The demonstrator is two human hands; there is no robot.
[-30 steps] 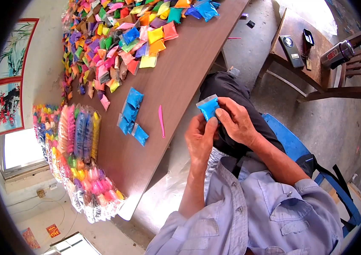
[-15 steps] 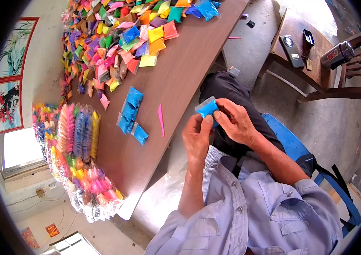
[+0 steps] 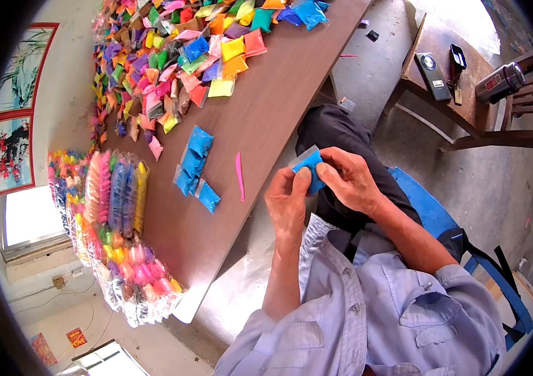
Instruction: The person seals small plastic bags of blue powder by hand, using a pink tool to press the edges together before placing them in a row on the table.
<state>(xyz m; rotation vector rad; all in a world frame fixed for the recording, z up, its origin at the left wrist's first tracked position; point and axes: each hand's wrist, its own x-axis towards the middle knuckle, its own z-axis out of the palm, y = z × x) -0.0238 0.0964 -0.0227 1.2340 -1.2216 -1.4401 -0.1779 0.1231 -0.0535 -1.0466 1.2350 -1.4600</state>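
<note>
A small blue packet (image 3: 311,164) with a clear top strip is held over my lap, just off the table's near edge. My left hand (image 3: 287,203) pinches its lower left side with thumb and fingers. My right hand (image 3: 348,180) grips its right side, fingertips pressed on the blue part. On the brown table (image 3: 260,119) to the left lies a short row of several matching blue packets (image 3: 194,164), with a thin pink plastic tool (image 3: 239,176) beside them.
A big heap of mixed coloured packets (image 3: 172,56) covers the table's far end. Large clear bags of sorted packets (image 3: 116,232) sit at its left end. A wooden side table (image 3: 432,37) holds a phone (image 3: 431,75) and a metal flask (image 3: 500,81). I sit on a blue seat (image 3: 423,207).
The packet has dropped slightly and tilted flatter between my hands. My left hand has slid a little left and down along it. The right hand has barely shifted.
</note>
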